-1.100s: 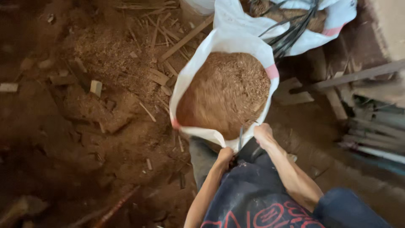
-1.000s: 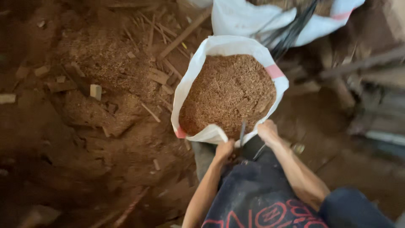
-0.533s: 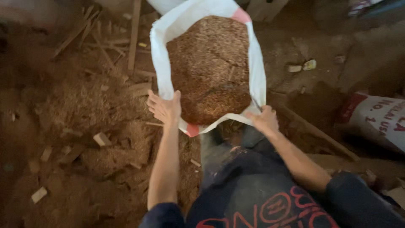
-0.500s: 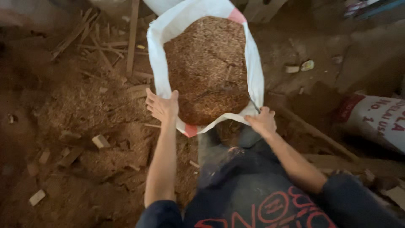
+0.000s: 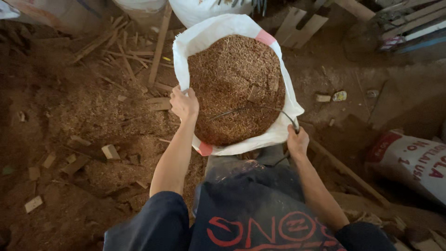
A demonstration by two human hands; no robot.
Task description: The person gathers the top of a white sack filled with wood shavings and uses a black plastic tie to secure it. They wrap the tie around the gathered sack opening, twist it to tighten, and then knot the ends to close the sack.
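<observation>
Since half a second ago, both hands have held their places on the sack's rim while the view has drifted slightly, so the sack (image 5: pixel 232 32) now sits a little higher and more central; 1 second ago the 2 hands were close together at the near edge, and they are now spread well apart. Left hand (image 5: pixel 184 103) is at 9 o'clock on the rim, its grip clenched on the white fabric. Right hand (image 5: pixel 297 141) is at 4 o'clock on the rim, closed on the fabric there; a thin dark cord (image 5: pixel 253 109) runs from it in an arc across the fill. Sawdust (image 5: pixel 232 79), reddish brown, fills the sack nearly to the top, with a flat wood chip (image 5: pixel 254 93) lying on it. One pink band (image 5: pixel 265 37) marks the rim at 1 o'clock, another at 7 o'clock. The sack stands upright on the floor (image 5: pixel 60 139), just beyond the person's knees. Loose sawdust, wood offcuts (image 5: pixel 110 151) and thin strips (image 5: pixel 160 44) litter the floor at 9 and 11 o'clock. Another printed sack (image 5: pixel 413 162) lies at 4 o'clock, well apart.
</observation>
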